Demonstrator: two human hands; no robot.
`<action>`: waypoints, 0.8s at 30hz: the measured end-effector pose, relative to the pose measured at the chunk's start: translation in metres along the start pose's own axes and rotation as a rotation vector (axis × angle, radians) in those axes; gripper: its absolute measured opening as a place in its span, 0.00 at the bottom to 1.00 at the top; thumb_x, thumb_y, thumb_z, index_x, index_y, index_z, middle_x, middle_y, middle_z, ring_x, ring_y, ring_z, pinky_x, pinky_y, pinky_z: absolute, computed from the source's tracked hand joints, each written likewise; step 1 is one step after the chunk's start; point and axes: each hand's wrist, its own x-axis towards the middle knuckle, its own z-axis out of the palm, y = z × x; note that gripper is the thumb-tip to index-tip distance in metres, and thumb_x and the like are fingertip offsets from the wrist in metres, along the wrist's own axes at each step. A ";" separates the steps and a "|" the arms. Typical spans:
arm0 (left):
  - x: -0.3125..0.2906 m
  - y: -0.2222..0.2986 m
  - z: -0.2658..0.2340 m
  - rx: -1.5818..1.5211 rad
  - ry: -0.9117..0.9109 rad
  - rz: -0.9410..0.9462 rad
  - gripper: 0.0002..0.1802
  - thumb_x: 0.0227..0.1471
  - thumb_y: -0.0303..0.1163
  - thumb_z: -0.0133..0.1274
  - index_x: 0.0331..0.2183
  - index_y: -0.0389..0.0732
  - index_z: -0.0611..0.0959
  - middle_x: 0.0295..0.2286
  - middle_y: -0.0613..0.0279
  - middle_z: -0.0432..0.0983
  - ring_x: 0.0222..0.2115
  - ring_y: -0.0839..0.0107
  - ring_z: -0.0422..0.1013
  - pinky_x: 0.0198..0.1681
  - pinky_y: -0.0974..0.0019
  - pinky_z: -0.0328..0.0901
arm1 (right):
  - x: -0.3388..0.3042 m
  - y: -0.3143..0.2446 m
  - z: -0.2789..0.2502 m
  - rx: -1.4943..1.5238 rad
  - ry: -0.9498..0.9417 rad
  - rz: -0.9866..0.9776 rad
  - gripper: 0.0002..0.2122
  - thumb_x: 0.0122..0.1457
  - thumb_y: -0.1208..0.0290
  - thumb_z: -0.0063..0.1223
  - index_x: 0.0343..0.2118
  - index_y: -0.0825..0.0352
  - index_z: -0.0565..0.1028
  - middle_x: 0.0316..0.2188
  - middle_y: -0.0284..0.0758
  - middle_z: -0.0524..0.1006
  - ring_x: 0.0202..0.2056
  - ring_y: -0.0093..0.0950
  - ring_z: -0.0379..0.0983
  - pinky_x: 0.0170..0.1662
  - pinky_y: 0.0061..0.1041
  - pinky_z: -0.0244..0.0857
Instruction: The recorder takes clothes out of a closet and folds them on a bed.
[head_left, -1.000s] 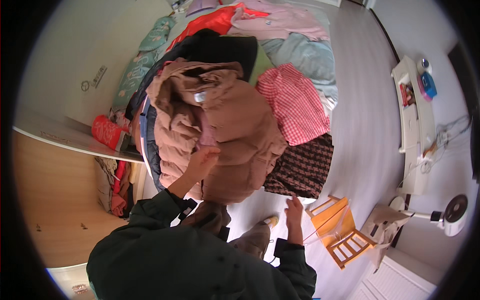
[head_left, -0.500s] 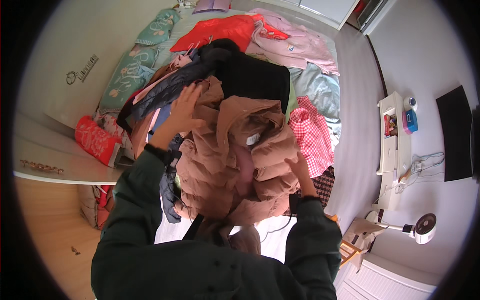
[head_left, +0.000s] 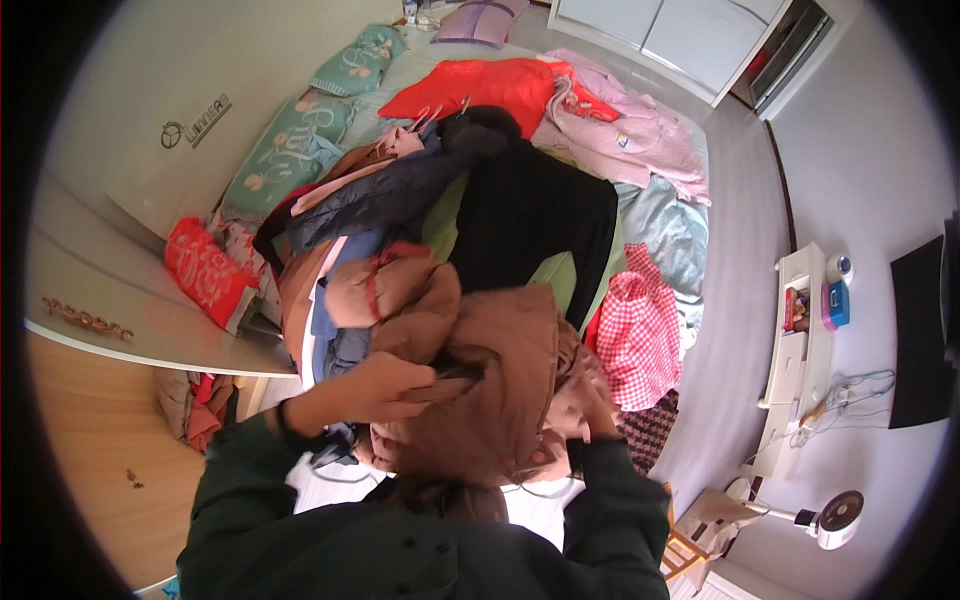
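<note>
A brown padded jacket (head_left: 490, 400) is bunched up close in front of me, one puffy sleeve (head_left: 390, 290) spread toward the far left. At its left side my left hand (head_left: 365, 390) is closed on a fold of the fabric. My right hand (head_left: 598, 425) is at the jacket's near right edge, blurred and partly covered by cloth, its fingers seemingly wrapped round the fabric. Beyond the jacket a black garment (head_left: 530, 215) lies spread on the bed. A red-and-white checked garment (head_left: 637, 335) lies just right of the jacket.
Dark and pink clothes, a navy padded jacket (head_left: 365, 205) among them, are heaped at left. A red garment (head_left: 470, 85) and a pink one (head_left: 640, 145) lie on the far bed. Green pillows (head_left: 285, 150) line the wall. At right stand a white shelf unit (head_left: 790, 340) and a fan (head_left: 838, 520).
My left hand has come from the jacket's far left part down toward me and closed on it. The jacket has been folded over and drawn nearer, uncovering more of the black garment.
</note>
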 end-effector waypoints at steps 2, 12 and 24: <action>-0.012 0.006 -0.047 0.043 0.241 0.000 0.05 0.41 0.30 0.51 0.20 0.41 0.72 0.17 0.63 0.61 0.19 0.66 0.62 0.23 0.64 0.56 | -0.009 -0.059 -0.036 0.220 0.096 -0.111 0.35 0.47 0.63 0.55 0.56 0.71 0.52 0.53 0.47 0.59 0.52 0.36 0.60 0.50 0.30 0.58; 0.126 0.051 -0.288 0.708 0.850 -0.048 0.32 0.47 0.43 0.50 0.51 0.38 0.61 0.48 0.43 0.60 0.47 0.45 0.58 0.50 0.52 0.54 | 0.171 -0.281 -0.224 -0.153 0.728 -0.502 0.29 0.54 0.63 0.50 0.52 0.79 0.57 0.53 0.50 0.60 0.54 0.34 0.58 0.54 0.24 0.52; -0.021 -0.178 0.117 0.342 0.578 -0.385 0.39 0.36 0.41 0.57 0.50 0.40 0.63 0.51 0.45 0.54 0.50 0.45 0.52 0.51 0.49 0.51 | -0.076 -0.054 0.043 0.113 -0.231 0.455 0.30 0.46 0.60 0.58 0.49 0.73 0.63 0.37 0.48 0.73 0.43 0.39 0.69 0.45 0.32 0.61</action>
